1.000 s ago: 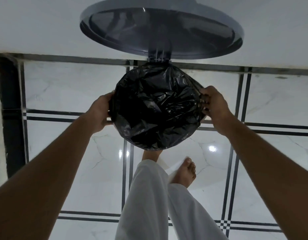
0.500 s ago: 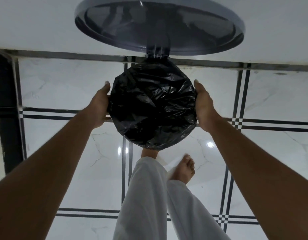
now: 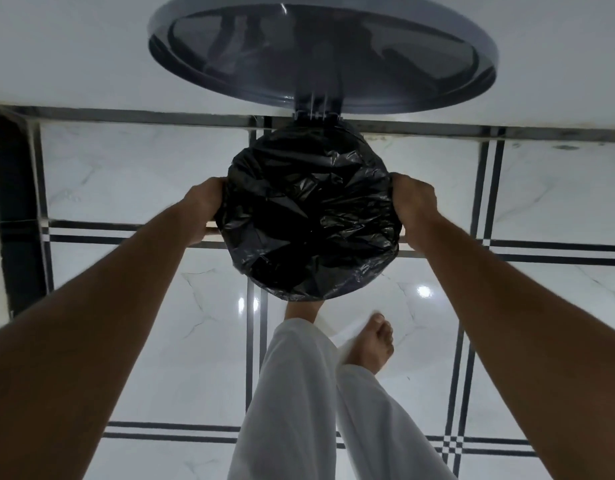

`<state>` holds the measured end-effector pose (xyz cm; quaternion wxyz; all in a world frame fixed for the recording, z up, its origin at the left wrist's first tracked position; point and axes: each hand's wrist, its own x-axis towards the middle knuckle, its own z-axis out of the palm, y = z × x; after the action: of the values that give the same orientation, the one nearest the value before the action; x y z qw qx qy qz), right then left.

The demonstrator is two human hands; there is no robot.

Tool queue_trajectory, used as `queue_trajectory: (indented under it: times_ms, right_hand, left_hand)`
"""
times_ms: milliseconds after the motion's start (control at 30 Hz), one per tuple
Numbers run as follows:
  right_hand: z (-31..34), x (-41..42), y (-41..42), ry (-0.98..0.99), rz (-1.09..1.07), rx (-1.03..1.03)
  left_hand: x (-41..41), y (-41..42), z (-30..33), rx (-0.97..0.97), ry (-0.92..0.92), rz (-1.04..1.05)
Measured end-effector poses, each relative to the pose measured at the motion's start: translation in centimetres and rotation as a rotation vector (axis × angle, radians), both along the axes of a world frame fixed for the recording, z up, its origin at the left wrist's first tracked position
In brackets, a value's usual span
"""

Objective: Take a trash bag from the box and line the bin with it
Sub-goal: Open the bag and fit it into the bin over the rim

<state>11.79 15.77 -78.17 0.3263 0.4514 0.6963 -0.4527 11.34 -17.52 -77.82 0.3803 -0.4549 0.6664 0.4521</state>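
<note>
A crinkled black trash bag covers the round mouth of the bin and hides the bin's body below it. The bin's dark grey round lid stands open behind, hinged at the back rim. My left hand grips the bag's edge at the left side of the rim, fingers curled under the plastic. On the right side, my right hand is clenched on the bag's edge. The box of bags is out of sight.
The bin stands on glossy white marble floor with black inlay lines, close to a white wall. My legs in white trousers and a bare foot are right in front of the bin. A dark recess lies at left.
Both hands went from lying flat against the bin's sides to curling their fingers onto the bag's edge at the rim. The bag looks pulled tighter over the opening.
</note>
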Motion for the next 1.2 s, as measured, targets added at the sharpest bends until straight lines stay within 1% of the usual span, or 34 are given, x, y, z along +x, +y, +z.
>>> queue_trajectory:
  times_ms: [67,100,133,167,200,233,267,333,367,400,467,500,533,567,600,633,667,700,733,800,867,900,933,1000,1033,1067,1133,1200]
  right_hand:
    - [0.7,-0.7,-0.2,-0.081,0.095,0.159]
    - [1.3,-1.0,-0.4,-0.063,0.118,0.234]
    - [1.5,-1.0,-0.5,0.016,0.103,0.279]
    - [1.7,-1.1,-0.6,0.119,0.05,0.28]
    - [2.0,-1.2,-0.8,0.213,-0.013,0.235]
    - [2.2,-1.6,-1.0,0.266,-0.057,0.164]
    - [1.8,-1.9,-1.1,0.265,-0.075,0.085]
    - [1.5,-2.8,-1.6,0.179,-0.002,-0.056]
    - [1.5,-3.2,-2.0,0.125,0.056,-0.091]
    - [1.6,-3.6,-2.3,0.08,0.115,-0.091]
    - [1.6,-4.2,-2.5,0.071,0.199,-0.011]
    - [1.8,-4.2,-2.5,0.101,0.226,0.048]
    - [2.0,-4.2,-2.3,0.162,0.234,0.126]
    - [2.2,-4.0,-2.2,0.247,0.224,0.193]
    - [2.3,-3.5,-2.1,0.338,0.197,0.224]
    - [2.7,-2.8,-2.1,0.412,0.164,0.226]
    - [3.1,-1.9,-2.2,0.471,0.147,0.22]
    - [3.3,-1.0,-2.3,0.52,0.157,0.215]
    - [3.5,-0.1,-2.5,0.558,0.184,0.215]
    - [3.3,1.4,-2.9,0.622,0.253,0.212]
    - [2.7,2.3,-3.3,0.662,0.311,0.201]
    - [2.3,2.6,-3.5,0.653,0.331,0.2]
    - [2.0,2.7,-3.7,0.639,0.347,0.207]
    - [1.0,2.7,-3.9,0.618,0.373,0.241]
    - [0.6,2.6,-3.8,0.611,0.378,0.261]
    - [0.1,2.5,-3.8,0.612,0.378,0.277]
    - [-0.5,2.5,-3.7,0.645,0.389,0.308]
    - [-1.3,2.7,-3.6,0.676,0.419,0.366]
  left_hand:
    - [-0.7,0.1,0.0,-0.186,0.135,0.024]
    - [-1.2,0.5,0.4,-0.208,0.235,0.028]
    - [-1.7,0.9,0.9,-0.181,0.319,0.047]
    - [-2.4,1.4,1.7,-0.121,0.372,0.068]
    - [-3.1,2.2,2.4,-0.047,0.392,0.067]
    - [-4.0,2.9,2.8,0.027,0.371,0.032]
    - [-4.8,3.8,3.3,0.092,0.317,-0.029]
    - [-6.0,5.2,3.8,0.219,0.176,-0.128]
    - [-6.5,5.5,3.6,0.24,0.15,-0.164]
    - [-7.0,5.7,3.2,0.237,0.153,-0.198]
    - [-7.8,5.8,2.8,0.178,0.18,-0.238]
    - [-8.2,5.6,2.5,0.111,0.2,-0.257]
    - [-8.3,5.5,2.3,-0.009,0.231,-0.324]
    - [-8.0,5.4,2.4,-0.193,0.288,-0.424]
    - [-7.2,5.3,2.9,-0.406,0.386,-0.48]
    - [-5.9,5.7,4.2,-0.558,0.52,-0.474]
    - [-4.2,6.5,5.8,-0.614,0.667,-0.439]
    - [-2.3,7.7,7.3,-0.586,0.803,-0.415]
    - [-0.4,9.1,8.3,-0.5,0.892,-0.435]
    - [3.0,11.9,8.5,-0.319,0.927,-0.573]
    - [5.3,13.8,6.1,-0.229,0.9,-0.69]
    - [5.8,14.3,4.3,-0.229,0.842,-0.734]
    - [5.8,14.5,2.5,-0.257,0.739,-0.789]
    - [5.5,14.3,-0.6,-0.295,0.428,-0.87]
    - [5.2,14.0,-1.7,-0.268,0.301,-0.87]
    - [4.8,13.7,-2.6,-0.213,0.215,-0.85]
    - [3.9,13.2,-4.0,-0.145,0.12,-0.871]
    - [3.2,13.0,-5.2,-0.168,0.071,-0.99]
